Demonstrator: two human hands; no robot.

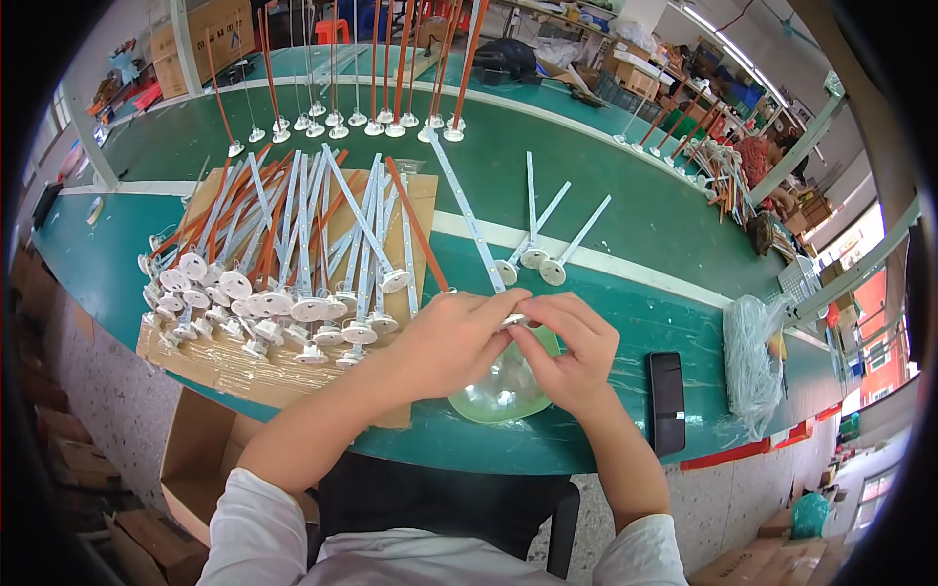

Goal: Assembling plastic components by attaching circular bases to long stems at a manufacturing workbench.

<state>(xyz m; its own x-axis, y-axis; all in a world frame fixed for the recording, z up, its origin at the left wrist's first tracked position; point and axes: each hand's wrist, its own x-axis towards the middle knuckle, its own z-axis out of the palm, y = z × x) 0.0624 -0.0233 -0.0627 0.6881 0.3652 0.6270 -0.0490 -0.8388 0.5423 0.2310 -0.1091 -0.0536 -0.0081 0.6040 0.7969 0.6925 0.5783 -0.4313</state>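
Observation:
A long pale LED strip (464, 210) leans up and away from my hands, with a small white round base (515, 320) at its near end. My left hand (457, 342) is closed around that end. From the other side my right hand (575, 354) pinches the base between thumb and fingers; any tiny part there is hidden. Under my hands sits a light green bowl (500, 414), its contents hard to make out. Left of it, a heap of similar strips with white round bases (311, 310) lies on a flat cardboard sheet (230, 356).
Three more strips (534, 258) lie beyond my right hand. A black phone (666, 405) and a clear plastic bag (752, 366) are to the right. Upright strips (396, 127) stand in rows on the far green conveyor (596, 181). An open carton (195, 439) stands below the table at left.

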